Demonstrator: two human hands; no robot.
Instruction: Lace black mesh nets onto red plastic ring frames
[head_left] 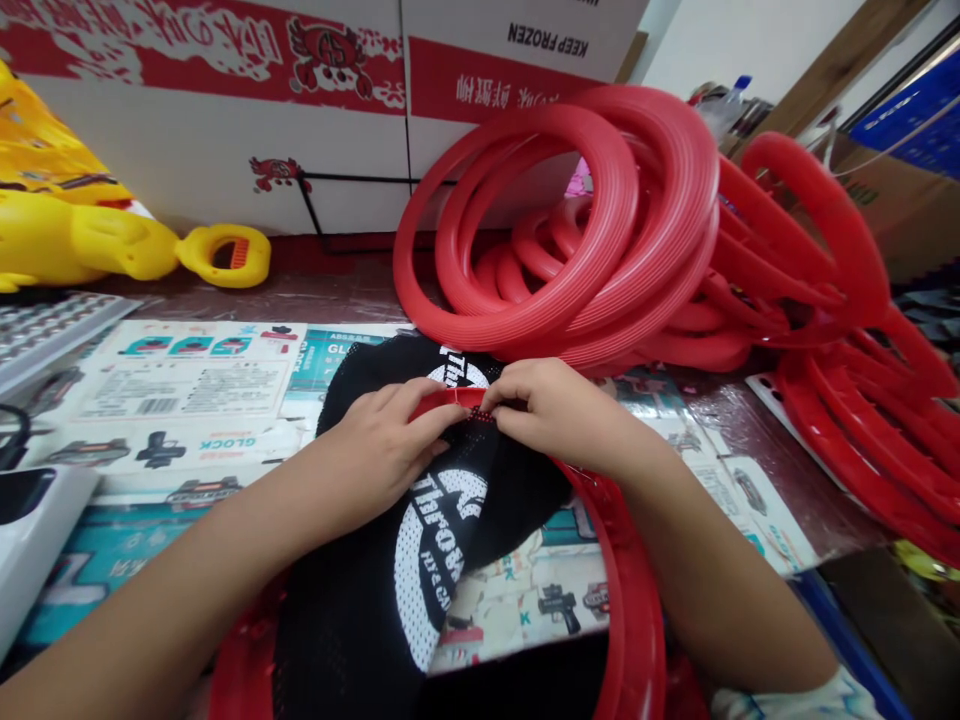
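A red plastic ring point(634, 590) lies before me on the work surface, partly under a black mesh cloth point(337, 590) printed with white lettering. At the ring's far side, my left hand point(379, 445) pinches the mesh cloth against the red rim, thumb and fingers close together. My right hand point(559, 410) is just to the right, its thumb and fingertips pinched at the cloth's edge by the same stretch of rim. Between the two hands a short piece of red rim shows. The fingers partly hide the exact grip.
Several red rings point(525, 320) are piled behind my hands, with more red ring parts point(825, 300) at the right. A white carton point(202, 150) stands at the back. Yellow plastic toys point(90, 240) lie at the left. Printed cardboard point(180, 400) covers the surface.
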